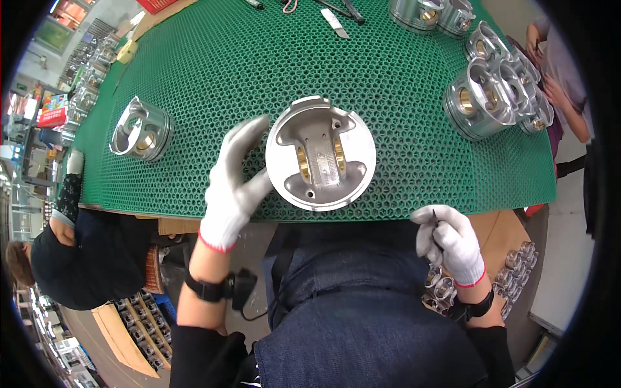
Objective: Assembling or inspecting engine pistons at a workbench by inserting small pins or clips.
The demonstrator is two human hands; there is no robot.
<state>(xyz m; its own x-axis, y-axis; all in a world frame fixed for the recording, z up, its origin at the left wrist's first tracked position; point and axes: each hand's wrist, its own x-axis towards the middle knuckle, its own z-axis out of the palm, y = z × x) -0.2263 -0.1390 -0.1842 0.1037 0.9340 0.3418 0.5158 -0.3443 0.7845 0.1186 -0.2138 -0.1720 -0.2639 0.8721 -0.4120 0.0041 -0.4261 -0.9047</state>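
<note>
A silver metal piston (357, 145) sits on the green mat in front of me, its hollow underside facing up and two brass-coloured bushings showing inside. My left hand (234, 184), in a white knit glove with a red cuff edge, is at the piston's left side. Its fingers and thumb are spread in a wide curve; the tips are by the rim, and I cannot tell whether they touch it. Over the mat's near edge on the right, my gloved right hand (449, 240) is closed with curled fingers. A thin dark object (435, 216) pokes out of them, mostly hidden.
One piston (143, 131) stands at left on the green mat (401, 149); several more pistons (475, 100) cluster at right. A blade-like white strip (334, 23) lies at the far edge. A co-worker (90, 252) is at left, another person (563, 77) at right. Pistons (515, 275) are below right.
</note>
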